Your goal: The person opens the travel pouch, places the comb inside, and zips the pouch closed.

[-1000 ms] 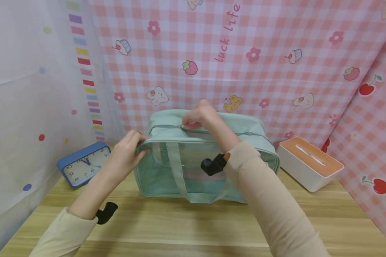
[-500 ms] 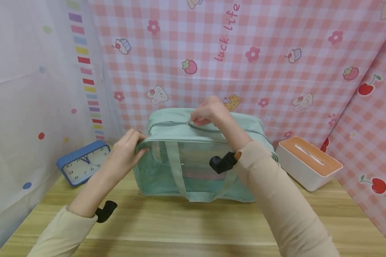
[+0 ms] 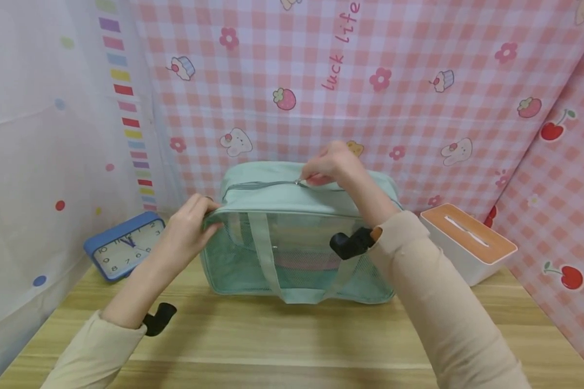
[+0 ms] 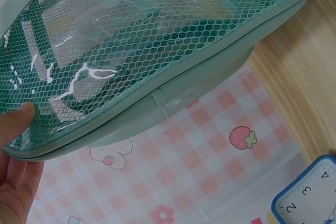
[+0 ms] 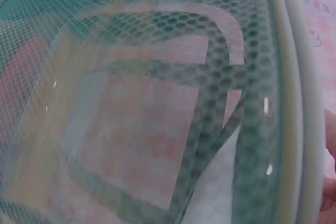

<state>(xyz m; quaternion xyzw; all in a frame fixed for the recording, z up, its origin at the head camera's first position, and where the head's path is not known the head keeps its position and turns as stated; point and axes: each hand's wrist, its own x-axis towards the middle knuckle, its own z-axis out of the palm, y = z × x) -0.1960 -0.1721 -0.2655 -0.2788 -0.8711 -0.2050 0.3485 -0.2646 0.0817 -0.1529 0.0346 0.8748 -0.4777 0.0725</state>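
Note:
A mint-green bag [image 3: 302, 201] with a clear mesh front stands upright on the wooden table. My left hand [image 3: 188, 221] grips its upper left corner; in the left wrist view the thumb [image 4: 20, 121] lies on the mesh side and the fingers go behind the edge. Along the bag's top, my right hand [image 3: 332, 165] pinches the zipper pull [image 3: 297, 182] near the middle. Left of the pull the zipper [image 3: 258, 185] looks closed. Only a bit of the right hand's fingers [image 5: 329, 192] shows at the edge of the right wrist view. Pinkish contents show dimly through the mesh.
A blue clock [image 3: 126, 246] stands left of the bag, beside my left forearm. To the right, partly behind my right sleeve, is a white tissue box [image 3: 472, 237] with an orange lid. A pink checked cloth [image 3: 292, 70] hangs close behind the bag.
My right hand has moved to the right along the bag's top, drawing the zipper pull with it. A longer stretch of zipper lies closed behind it. My left hand has kept its place on the corner.

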